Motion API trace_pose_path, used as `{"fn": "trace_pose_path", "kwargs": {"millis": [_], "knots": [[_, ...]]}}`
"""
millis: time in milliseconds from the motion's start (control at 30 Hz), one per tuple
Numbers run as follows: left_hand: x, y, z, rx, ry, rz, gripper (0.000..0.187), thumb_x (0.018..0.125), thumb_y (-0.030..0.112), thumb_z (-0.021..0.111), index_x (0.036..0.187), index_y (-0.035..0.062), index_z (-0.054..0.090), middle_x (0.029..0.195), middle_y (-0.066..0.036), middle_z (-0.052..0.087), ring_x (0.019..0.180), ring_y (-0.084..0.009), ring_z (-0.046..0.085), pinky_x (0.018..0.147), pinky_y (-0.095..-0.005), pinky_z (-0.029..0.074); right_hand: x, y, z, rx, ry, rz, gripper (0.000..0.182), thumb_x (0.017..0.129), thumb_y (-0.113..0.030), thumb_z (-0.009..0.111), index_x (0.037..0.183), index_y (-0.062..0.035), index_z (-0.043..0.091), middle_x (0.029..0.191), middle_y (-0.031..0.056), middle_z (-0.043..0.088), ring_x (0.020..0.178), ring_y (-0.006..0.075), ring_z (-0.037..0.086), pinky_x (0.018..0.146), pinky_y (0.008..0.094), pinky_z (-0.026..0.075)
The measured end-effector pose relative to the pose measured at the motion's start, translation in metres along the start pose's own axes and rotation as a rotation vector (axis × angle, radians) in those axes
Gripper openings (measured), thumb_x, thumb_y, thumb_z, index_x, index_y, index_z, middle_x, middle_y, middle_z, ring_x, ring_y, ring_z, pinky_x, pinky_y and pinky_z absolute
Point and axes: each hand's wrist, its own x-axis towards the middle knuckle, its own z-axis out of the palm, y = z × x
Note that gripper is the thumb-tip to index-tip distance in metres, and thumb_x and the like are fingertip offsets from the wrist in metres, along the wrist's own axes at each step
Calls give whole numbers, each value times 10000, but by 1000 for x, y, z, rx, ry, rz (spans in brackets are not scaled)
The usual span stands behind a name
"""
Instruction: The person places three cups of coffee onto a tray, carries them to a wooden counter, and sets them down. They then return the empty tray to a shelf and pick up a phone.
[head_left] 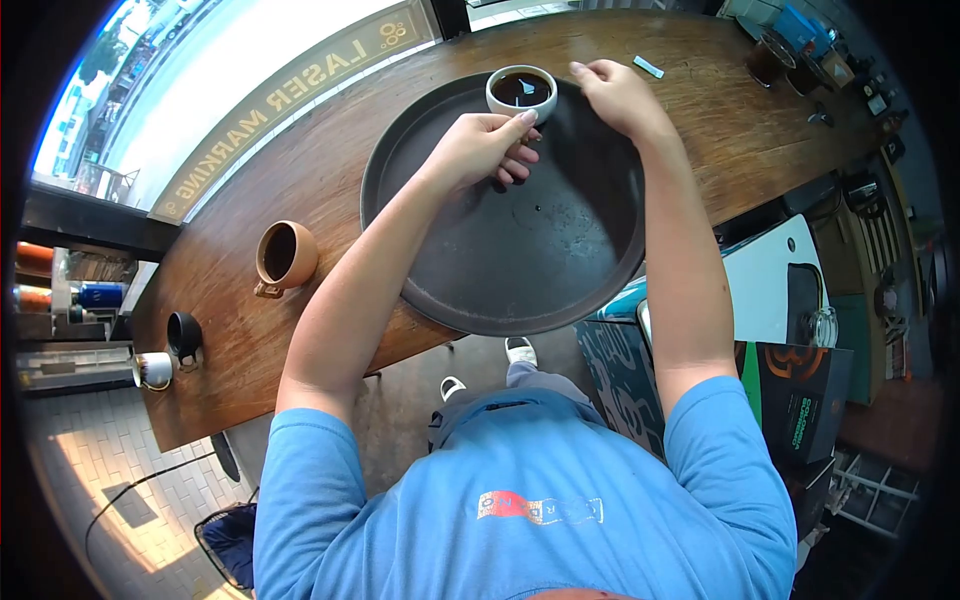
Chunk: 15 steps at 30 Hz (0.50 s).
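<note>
A pale cup of dark coffee (505,106) stands near the far rim of a round black tray (480,285). My left hand (490,148) reaches over the tray, closed at the near side of the cup, with the thumb at its rim and the other fingers curled below. Over the tray's far right rim, my right hand (620,98) is closed, thumb and forefinger together. Whatever it may hold is hidden. The tray lies on the wooden table and juts past its front edge.
To the left stand a tan cup (290,255), a black cup (183,335) and a white cup (153,370). A small white-green packet (648,67) lies at the back. Dark jars (768,62) are at the far right, and boxes (800,400) stand below.
</note>
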Motion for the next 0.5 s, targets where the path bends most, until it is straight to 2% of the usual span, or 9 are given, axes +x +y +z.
{"fn": "trace_pose_path", "kwargs": {"millis": [100,200,333,433,500], "knots": [[-2,2,3,-40,-1,1,453,950,412,549,1037,-22,644,822,-87,660,687,-120,647,617,-228,525,-19,7,-14,-292,181,73,481,858,-393,620,1151,-12,627,1057,173,673,985,272,650,866,355,496],[-1,-1,3,-77,18,29,439,960,384,540,1017,-40,638,822,-107,657,699,-130,653,641,-238,544,-28,13,-17,-236,82,124,488,835,-402,633,1163,-41,626,1104,183,658,1048,296,629,919,376,479],[-3,-4,3,-68,66,76,416,972,341,530,979,-63,629,821,-120,648,699,-136,652,659,-236,554,-32,16,-17,-381,58,151,413,845,-351,650,1137,-60,645,1085,162,669,1021,297,636,901,388,490],[-5,-4,3,-72,108,79,372,965,290,552,979,-71,645,809,-117,653,660,-133,644,614,-245,546,-37,24,-13,-353,68,110,361,845,-319,657,1090,-53,658,1026,146,687,969,272,654,862,375,500],[-6,-5,4,-55,109,83,350,968,263,548,1022,-72,634,824,-116,648,682,-133,646,637,-239,549,-39,26,-9,-358,97,93,355,845,-314,658,1082,-50,657,1022,151,685,965,282,654,860,377,498]]}}
